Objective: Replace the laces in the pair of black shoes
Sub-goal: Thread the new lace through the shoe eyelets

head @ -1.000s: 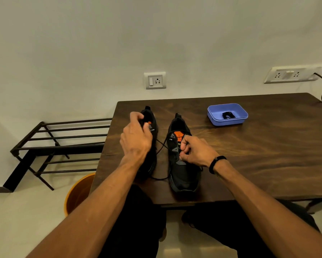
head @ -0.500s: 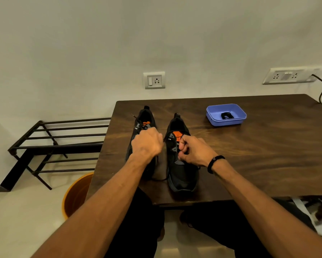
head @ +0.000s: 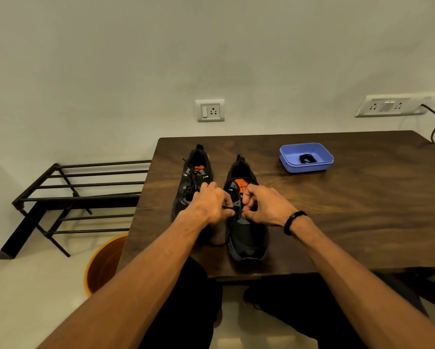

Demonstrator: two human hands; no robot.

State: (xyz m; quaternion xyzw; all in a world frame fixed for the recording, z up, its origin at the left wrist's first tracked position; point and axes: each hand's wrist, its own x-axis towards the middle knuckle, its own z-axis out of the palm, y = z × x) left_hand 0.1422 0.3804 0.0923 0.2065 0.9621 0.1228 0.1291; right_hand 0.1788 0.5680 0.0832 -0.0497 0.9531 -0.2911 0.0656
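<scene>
Your left hand [head: 209,203] and right hand [head: 263,205] meet over the right shoe [head: 246,230], both pinching a black lace [head: 228,207] at its eyelets. Left shoe [head: 195,177] is laced, just beside it on the table [head: 362,212]. Blue tray [head: 319,167] holds a coiled lace [head: 307,158].

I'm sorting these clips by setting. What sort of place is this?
Probably a room in a home, perhaps near an entryway. A wooden table stands against a plain wall with a switch socket, an empty metal shoe rack sits beside it, and an orange bucket stands on the tiled floor.
</scene>
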